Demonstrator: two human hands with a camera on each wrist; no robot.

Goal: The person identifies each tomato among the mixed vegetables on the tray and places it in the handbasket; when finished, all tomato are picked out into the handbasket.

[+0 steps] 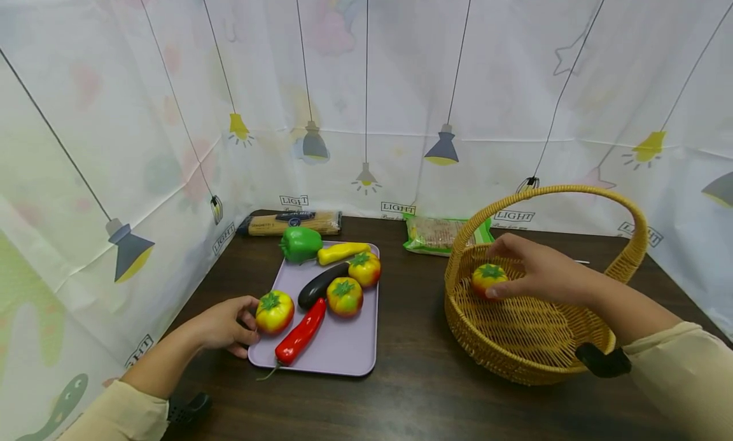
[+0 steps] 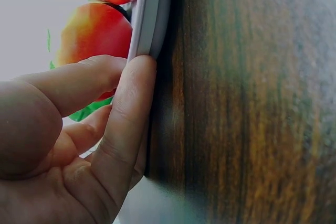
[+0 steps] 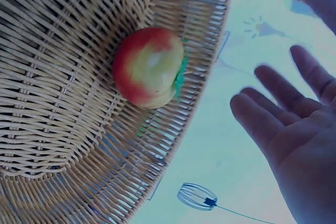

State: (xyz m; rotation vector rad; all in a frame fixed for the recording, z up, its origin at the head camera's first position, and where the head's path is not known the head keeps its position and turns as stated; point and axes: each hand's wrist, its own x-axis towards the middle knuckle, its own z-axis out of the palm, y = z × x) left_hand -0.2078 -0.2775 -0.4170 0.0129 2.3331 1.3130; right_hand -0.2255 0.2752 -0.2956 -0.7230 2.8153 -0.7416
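Wicker basket, round glossy tomato inside, right fingers released (left fingers pinching smooth lilac tray)

A packet of spaghetti lies left of centre in the head view, on the far side of a dark wooden table. A green-edged packet lies right of centre. A pale backdrop, printed with hanging lamps, fills the top.
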